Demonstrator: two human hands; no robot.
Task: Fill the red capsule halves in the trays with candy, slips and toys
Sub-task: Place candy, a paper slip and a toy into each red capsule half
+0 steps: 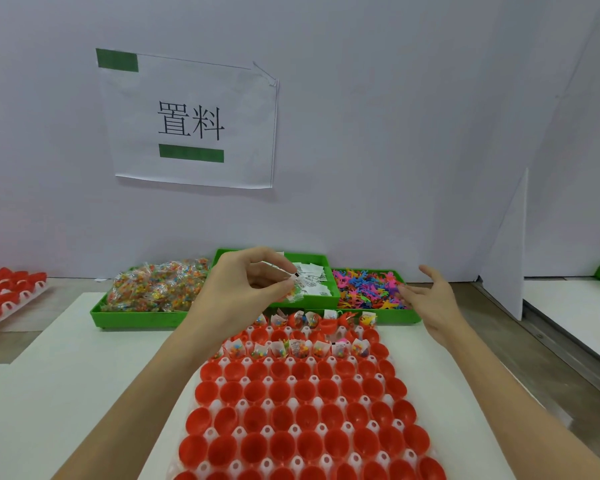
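Small assembly or packing workstation, white partition walls (pixel 395 133), printed paper sign (pixel 191 123) taped with green tape, green bins (pixel 312 301) of bulk candy, slips, toys, white surface (pixel 66 375), trays of red capsule halves (pixel 302 410)

head view, forward-down, close over tray (pixel 222 403)

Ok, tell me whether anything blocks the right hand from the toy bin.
Nothing visible does. The right hand is open at the near right edge of the toy bin, its fingertips already by the coloured toys. The left hand pinches slips further left.
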